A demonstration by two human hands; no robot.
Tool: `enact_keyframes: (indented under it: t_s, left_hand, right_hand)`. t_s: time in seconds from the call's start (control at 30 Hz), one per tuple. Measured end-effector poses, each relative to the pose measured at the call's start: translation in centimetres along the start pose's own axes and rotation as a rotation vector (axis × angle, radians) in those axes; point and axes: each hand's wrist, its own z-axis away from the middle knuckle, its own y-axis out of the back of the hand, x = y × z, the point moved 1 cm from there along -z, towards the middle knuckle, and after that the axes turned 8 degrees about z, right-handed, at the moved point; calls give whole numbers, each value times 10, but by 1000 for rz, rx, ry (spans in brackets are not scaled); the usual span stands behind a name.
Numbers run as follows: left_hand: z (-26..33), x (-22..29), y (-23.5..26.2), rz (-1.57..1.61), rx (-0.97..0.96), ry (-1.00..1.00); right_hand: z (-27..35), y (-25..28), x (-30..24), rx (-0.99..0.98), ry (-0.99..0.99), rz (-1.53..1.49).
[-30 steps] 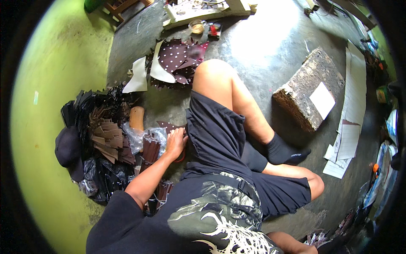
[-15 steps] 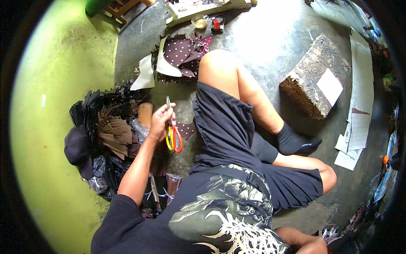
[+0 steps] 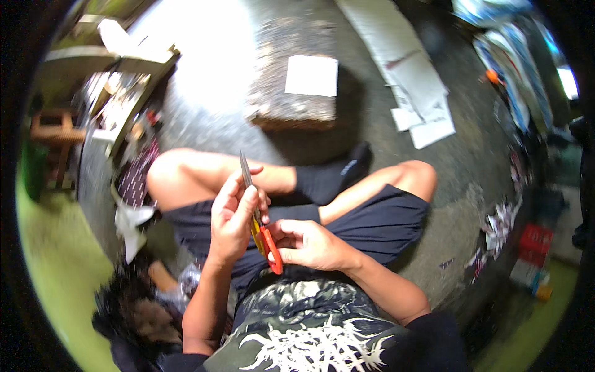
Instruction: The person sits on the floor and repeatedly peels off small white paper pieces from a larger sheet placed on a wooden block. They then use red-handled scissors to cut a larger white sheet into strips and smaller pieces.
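A: Scissors (image 3: 269, 242)?

B: Blades (image 3: 245, 168) grey metal, faint shine. Handles (image 3: 274, 255) smooth plastic, slightly glossy.

A: Block (image 3: 269, 80)?

B: Matt, rough, crumbly along its near edge. Material uncertain. White square (image 3: 312, 75) on top: flat, smooth, paper or card.

A: Long sheets (image 3: 412, 68)?

B: Paper by the look, matt, overlapping.

A: Shorts (image 3: 372, 229)?

B: Dull cloth, creased. Sock (image 3: 328, 181) also matt cloth. Shirt (image 3: 304, 338): soft cloth, printed front.

A: Floor (image 3: 449, 208)?

B: Hard, cement-like; bright glare at far left, duller and scuffed at right.

A: Clear bag (image 3: 189, 278)?

B: Thin plastic, glossy. Wood-toned piece (image 3: 162, 276) alongside: smooth, blurred.
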Motion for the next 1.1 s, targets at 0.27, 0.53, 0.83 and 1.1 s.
enact_keyframes:
  t_s: [0.27, 0.53, 0.83, 1.1]
  left_hand:
    - [-74, -65, -64, -305, -411, 218]
    - [-243, -17, 69, -810, 267, 25]
    - [-227, -45, 60, -561, 120, -21]
    - [-162, -71, 59, -563, 112, 8]
  right_hand:
    - [53, 51, 6, 428, -50, -181]
    - [106, 230, -37, 1001, 456, -570]
    - [78, 499, -53, 1760, -144, 79]
    - [64, 534, -30, 1834, -83, -185]
